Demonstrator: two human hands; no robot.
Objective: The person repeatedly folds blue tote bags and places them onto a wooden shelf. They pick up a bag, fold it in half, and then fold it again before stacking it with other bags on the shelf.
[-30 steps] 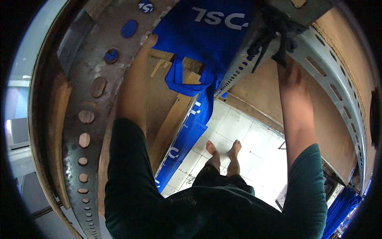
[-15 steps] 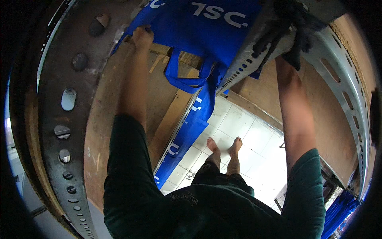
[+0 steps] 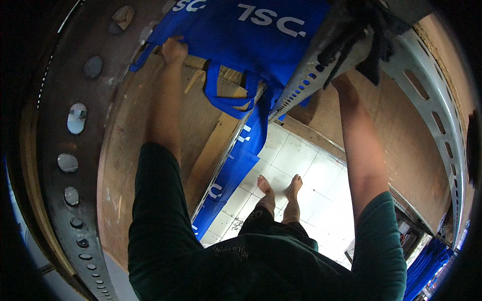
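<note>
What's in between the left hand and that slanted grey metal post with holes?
The blue bag lies between the left hand and the grey post, with its handle loop hanging down. The head view shows this.

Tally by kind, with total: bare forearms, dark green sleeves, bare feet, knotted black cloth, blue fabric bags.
Bare forearms: 2
Dark green sleeves: 2
Bare feet: 2
Knotted black cloth: 1
Blue fabric bags: at least 2, overlapping
Total: at least 9
</note>
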